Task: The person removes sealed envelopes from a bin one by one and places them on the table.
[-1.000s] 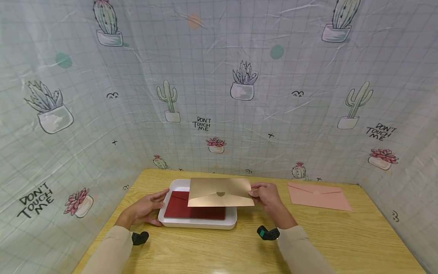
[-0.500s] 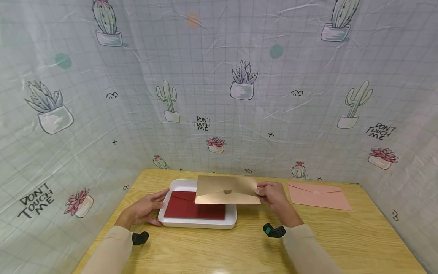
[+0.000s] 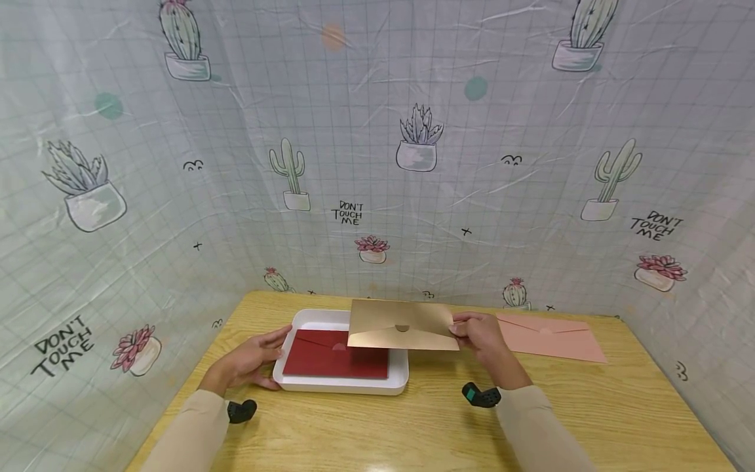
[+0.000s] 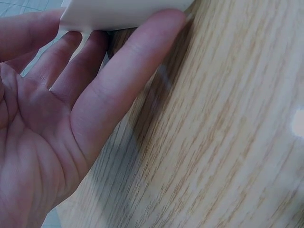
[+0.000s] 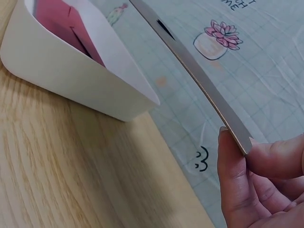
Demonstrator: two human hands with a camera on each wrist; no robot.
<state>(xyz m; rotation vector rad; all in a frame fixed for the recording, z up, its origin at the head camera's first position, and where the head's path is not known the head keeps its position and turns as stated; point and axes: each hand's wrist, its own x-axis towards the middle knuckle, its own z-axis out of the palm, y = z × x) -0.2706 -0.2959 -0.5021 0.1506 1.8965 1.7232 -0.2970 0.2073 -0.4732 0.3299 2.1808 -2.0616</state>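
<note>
Above the white rectangular plastic tray (image 3: 307, 383), my right hand (image 3: 480, 337) pinches a flat gold paper envelope (image 3: 401, 326) by its right edge.
My left hand (image 3: 253, 359) rests with straight fingers against the tray's left side on the wooden desk (image 3: 413, 426); a dark red envelope (image 3: 330, 357) lies inside.

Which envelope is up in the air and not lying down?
The gold envelope. The right hand pinches its edge and holds it above the white tray. The red envelope lies in the tray, and the pink envelope lies flat on the table.

Tabletop recording booth, cactus-print backdrop (image 3: 377, 151), wooden table (image 3: 413, 426)
</note>
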